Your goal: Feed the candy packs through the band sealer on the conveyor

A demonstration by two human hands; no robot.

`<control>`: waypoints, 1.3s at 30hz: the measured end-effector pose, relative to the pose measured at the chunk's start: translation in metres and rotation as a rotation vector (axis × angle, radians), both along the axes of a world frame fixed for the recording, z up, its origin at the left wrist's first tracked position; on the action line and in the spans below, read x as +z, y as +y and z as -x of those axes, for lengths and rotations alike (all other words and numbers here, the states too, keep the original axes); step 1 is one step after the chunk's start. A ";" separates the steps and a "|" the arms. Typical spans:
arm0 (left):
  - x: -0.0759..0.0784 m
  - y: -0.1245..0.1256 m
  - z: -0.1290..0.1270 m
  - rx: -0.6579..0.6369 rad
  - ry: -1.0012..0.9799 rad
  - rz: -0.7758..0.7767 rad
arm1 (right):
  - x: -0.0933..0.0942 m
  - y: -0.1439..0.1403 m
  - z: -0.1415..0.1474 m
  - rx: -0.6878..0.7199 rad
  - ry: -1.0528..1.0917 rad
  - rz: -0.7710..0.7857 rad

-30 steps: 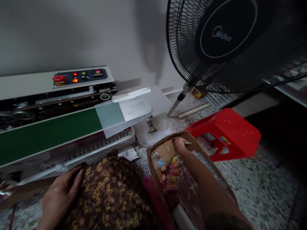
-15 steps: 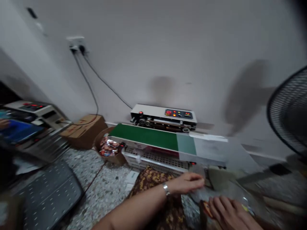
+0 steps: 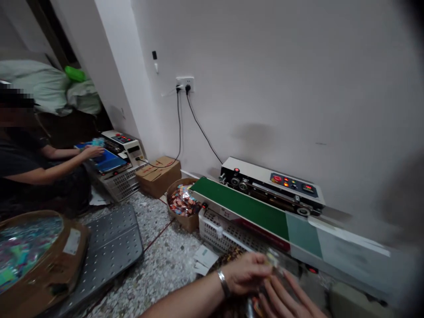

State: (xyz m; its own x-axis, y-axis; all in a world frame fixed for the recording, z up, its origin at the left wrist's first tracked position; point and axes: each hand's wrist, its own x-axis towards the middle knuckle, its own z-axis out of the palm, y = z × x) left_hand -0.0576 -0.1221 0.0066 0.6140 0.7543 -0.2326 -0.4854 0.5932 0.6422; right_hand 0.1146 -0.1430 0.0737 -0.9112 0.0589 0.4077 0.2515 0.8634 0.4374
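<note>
- Wall [image 3: 281,79], pale and bare, fills the background, with a socket [image 3: 184,82] feeding 2 black cables [image 3: 195,121] that run down toward the floor.
- Speckled terrazzo floor [image 3: 159,260] carries everything in view; a perforated grey tray [image 3: 109,247] lies flat on it at the left.
- Sealing machine [image 3: 270,185], long and low against the wall, shows a green conveyor belt [image 3: 241,205] in front of a control panel [image 3: 293,182] with lit red and orange lamps; a white slotted crate [image 3: 225,232] sits under the belt.
- Co-worker in a dark top [image 3: 20,170] sits at the far left, one hand [image 3: 91,151] on a blue surface beside a 2nd machine [image 3: 122,141].
- Round cardboard tub [image 3: 39,260] at the lower left holds a heap of glittery packets.
- Cardboard boxes [image 3: 159,174] stand by the wall, just beside a smaller round tub of colourful sweets [image 3: 183,201] at the belt's near end.
- Left hand [image 3: 247,274], a metal bracelet [image 3: 222,282] at its wrist, is curled with fingertips pinched on a small clear packet [image 3: 274,259], held low just in front of the belt.
- Right hand [image 3: 285,300] lies just beneath, fingers stretched out flat and loosely spread, touching the blurred wrapper material there; whether it grips anything cannot be told.
</note>
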 end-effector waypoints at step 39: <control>0.048 0.051 0.036 0.506 0.627 -0.552 | -0.050 0.059 0.066 -0.367 1.160 1.640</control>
